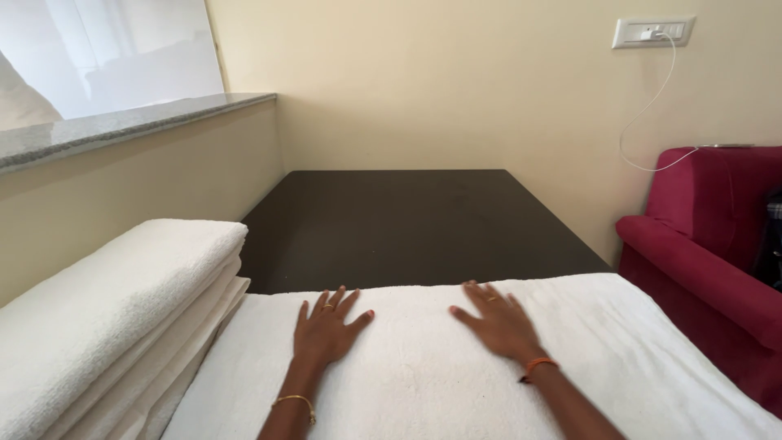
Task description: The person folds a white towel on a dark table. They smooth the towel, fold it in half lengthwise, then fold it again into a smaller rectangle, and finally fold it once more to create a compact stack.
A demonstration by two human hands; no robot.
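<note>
Both hands flat, fingers spread, palms down on a white towel (423, 383) laid across the near edge of a dark table (399, 220); nothing gripped. Left hand (326, 330) & right hand (498, 322) sit a bit apart near the towel's far edge, prob. pressing it smooth. Stack of folded white towels (114, 318) lies just beside, to the left, touching the spread one. Red armchair (700, 261) at right; charger cable (652, 106) hangs from a wall socket (652, 33), its end possibly resting on the chair back.
</note>
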